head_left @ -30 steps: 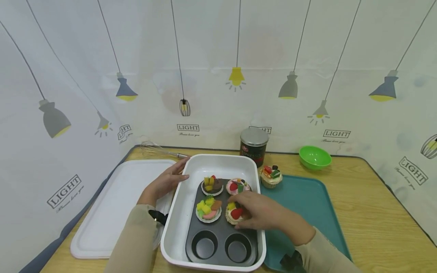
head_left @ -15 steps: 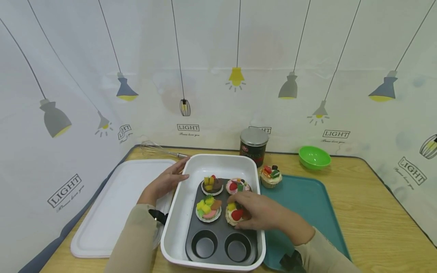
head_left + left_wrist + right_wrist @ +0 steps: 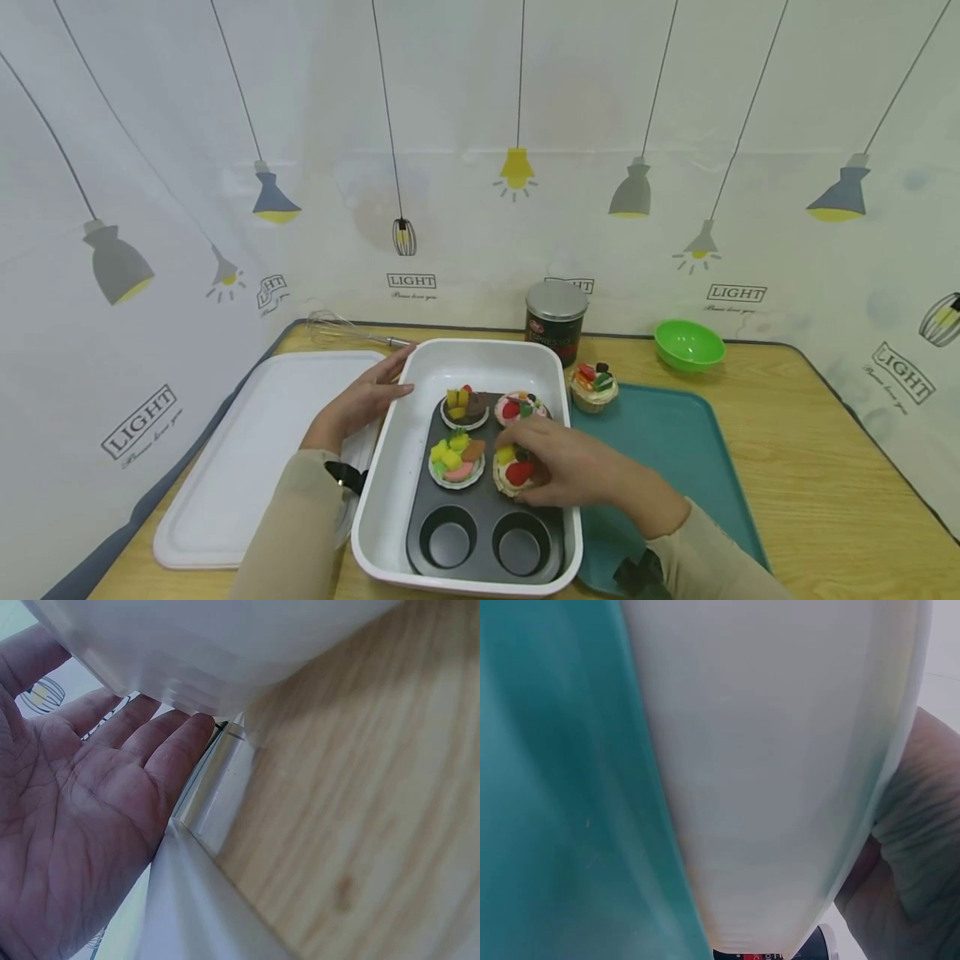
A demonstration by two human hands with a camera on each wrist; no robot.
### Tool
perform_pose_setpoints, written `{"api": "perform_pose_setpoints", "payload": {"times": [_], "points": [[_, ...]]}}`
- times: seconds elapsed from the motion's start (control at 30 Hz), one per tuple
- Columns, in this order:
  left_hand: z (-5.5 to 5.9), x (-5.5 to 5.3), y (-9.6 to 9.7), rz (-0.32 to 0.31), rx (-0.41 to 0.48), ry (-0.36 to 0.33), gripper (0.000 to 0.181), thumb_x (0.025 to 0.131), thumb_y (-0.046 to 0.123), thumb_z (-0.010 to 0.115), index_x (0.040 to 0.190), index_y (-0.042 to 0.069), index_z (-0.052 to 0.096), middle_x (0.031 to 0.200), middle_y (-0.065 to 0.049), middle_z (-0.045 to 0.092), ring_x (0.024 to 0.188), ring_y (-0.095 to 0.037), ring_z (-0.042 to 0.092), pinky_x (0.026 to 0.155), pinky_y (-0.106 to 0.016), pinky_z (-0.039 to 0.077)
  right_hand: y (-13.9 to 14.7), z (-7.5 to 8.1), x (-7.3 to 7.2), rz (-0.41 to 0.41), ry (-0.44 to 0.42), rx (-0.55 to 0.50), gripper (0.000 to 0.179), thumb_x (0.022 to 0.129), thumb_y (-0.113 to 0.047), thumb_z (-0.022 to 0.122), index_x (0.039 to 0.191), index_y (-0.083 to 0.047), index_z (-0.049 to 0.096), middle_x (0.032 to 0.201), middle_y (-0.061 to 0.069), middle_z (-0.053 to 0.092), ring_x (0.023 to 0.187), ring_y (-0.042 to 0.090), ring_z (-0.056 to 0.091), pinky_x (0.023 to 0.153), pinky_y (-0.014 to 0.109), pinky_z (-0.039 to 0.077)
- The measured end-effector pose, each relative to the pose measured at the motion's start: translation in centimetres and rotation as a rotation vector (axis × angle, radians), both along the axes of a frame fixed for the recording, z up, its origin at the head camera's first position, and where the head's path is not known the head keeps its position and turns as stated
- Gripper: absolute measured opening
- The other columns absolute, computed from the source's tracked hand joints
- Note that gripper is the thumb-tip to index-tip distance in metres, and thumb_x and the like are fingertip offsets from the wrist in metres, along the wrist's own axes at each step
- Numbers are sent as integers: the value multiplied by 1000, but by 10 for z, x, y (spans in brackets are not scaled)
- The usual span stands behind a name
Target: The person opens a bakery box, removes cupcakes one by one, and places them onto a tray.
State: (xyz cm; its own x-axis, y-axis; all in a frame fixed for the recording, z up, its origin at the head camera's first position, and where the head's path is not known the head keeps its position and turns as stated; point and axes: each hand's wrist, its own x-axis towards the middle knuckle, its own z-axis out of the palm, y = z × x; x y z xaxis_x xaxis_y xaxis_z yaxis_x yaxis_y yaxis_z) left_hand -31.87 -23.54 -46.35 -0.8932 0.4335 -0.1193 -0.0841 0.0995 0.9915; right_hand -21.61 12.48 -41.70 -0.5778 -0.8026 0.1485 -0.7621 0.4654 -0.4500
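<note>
A deep white bin (image 3: 397, 483) holds a dark muffin tin (image 3: 483, 533). Toy cupcakes topped with fruit sit in its back two rows. My right hand (image 3: 573, 467) reaches over the bin's right wall and grips the strawberry-topped cupcake (image 3: 513, 477) in the right middle cup. That cupcake's right side is hidden by the hand. My left hand (image 3: 363, 404) rests on the bin's left rim, thumb over the edge; the left wrist view shows nearly straight fingers (image 3: 176, 754) touching the outer wall. In the right wrist view the bin wall hides the right fingertips.
Left of the bin lies a white board (image 3: 262, 458). A teal tray (image 3: 667, 475) is on the right, with another cupcake (image 3: 592, 392) at its back corner. Behind stand a whisk (image 3: 345, 329), an espresso tin (image 3: 555, 325) and a green bowl (image 3: 690, 350).
The whole head view has shifted very slightly. Both hands, the bin and the cupcakes otherwise stay in place.
</note>
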Motion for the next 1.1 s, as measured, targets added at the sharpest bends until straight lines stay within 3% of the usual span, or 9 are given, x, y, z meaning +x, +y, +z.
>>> {"api": "perform_pose_setpoints", "payload": {"times": [0.6,0.87,1.1], "points": [[3,2,1,6,1,-13,77,96,14,65,160,35,26,166,5,20,150,-24,26,118,-50,27,7,6,-1,12,-34,-139,63,83,-25,84,137,-15,54,129,-5,56,102,8,55,82,22,55],[2,2,0,-2,13,-7,79,96,14,66,160,34,25,167,5,18,151,-23,24,119,-49,26,17,23,-1,-52,9,-171,63,80,-23,85,135,-16,55,128,-4,59,107,10,56,86,27,55],[3,1,0,0,8,-9,79,96,15,66,160,35,25,167,5,19,151,-24,25,119,-49,26,30,31,-6,-60,46,-204,64,82,-24,85,136,-14,54,129,-4,58,110,11,56,88,30,55]]}}
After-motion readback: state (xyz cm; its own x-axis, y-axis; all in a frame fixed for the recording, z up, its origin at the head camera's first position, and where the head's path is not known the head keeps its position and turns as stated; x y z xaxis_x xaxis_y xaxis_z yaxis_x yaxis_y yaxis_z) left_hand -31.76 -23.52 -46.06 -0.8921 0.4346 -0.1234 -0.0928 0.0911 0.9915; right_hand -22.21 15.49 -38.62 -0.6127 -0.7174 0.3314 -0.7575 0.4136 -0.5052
